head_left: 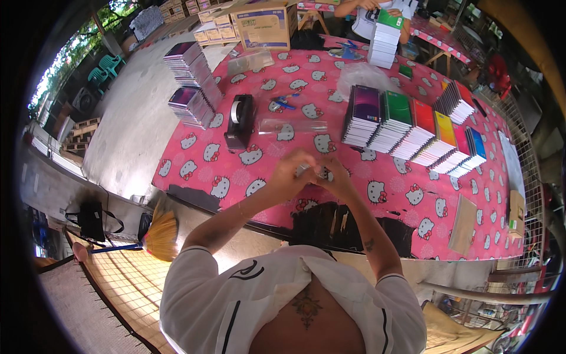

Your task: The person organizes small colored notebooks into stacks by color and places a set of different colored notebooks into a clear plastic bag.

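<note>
— Meeting above the worktop (236, 171), inward of its near edge: left hand (293, 175) and right hand (336, 177). Condition?

— Fingers curled, tips brought together. Between them, one small glinting piece (322, 172), kind too small to tell. Whether either hand is clamped on it, cannot tell.

— Handling note?

— By judgement: pinch lightly with the tips, let one hand steady while the other works, and keep both inward of the near edge, so that a dropped piece lands on the worktop.

— Next outward?

— One clear plastic sleeve (293, 126), lying flat just beyond the hands, toward the far edge. One black tape dispenser (239, 124), off toward the left edge. One blue-handled tool (285, 104), past the sleeve, kind unclear.

— Bound stock?

— One row of notebook stacks (415, 137), toward the right edge; covers purple, green, red, yellow, pink, blue. Further purple stacks (191, 79), along the left edge.

— Outermost?

— One cardboard box (265, 28), by the far left corner. One green-topped stack (383, 48) at the far edge; one co-worker (361, 25) beyond it.
</note>
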Demonstrator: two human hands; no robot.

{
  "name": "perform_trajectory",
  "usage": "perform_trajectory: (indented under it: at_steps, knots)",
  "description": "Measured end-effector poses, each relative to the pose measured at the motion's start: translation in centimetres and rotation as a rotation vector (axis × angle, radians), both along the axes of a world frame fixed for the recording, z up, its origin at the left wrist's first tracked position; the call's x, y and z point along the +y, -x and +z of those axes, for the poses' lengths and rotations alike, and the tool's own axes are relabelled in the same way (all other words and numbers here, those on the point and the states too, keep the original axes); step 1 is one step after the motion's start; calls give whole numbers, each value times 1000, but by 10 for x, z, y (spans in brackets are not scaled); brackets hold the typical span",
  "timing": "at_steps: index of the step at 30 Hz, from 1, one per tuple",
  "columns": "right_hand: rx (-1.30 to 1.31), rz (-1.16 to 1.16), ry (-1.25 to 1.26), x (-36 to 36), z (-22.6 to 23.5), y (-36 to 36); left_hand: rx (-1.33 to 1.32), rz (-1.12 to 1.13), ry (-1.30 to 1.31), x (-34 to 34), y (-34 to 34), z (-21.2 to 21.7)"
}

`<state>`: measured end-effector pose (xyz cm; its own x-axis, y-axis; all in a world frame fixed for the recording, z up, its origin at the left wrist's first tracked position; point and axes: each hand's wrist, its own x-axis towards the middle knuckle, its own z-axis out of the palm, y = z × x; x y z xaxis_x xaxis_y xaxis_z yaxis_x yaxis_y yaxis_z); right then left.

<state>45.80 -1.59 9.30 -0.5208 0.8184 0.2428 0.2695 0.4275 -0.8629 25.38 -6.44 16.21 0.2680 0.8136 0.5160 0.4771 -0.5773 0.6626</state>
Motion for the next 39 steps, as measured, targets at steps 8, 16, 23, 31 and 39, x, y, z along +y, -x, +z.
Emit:
perform_trajectory:
  at_steps: [8,16,23,31,39]
  knots:
    - [-87,67,-443,-7,2,-7,475,58,-372,-5,22,-26]
    - [9,31,-426,-12,10,2,-16,-127,69,-3,18,-30]
    - [-35,-3,-475,-13,8,2,445,-20,-305,4,28,-19]
    - [99,-101,-59,-26,4,11,223,-70,170,18,24,-27]
    - [126,-161,-70,-6,4,12,477,102,138,38,12,-35]
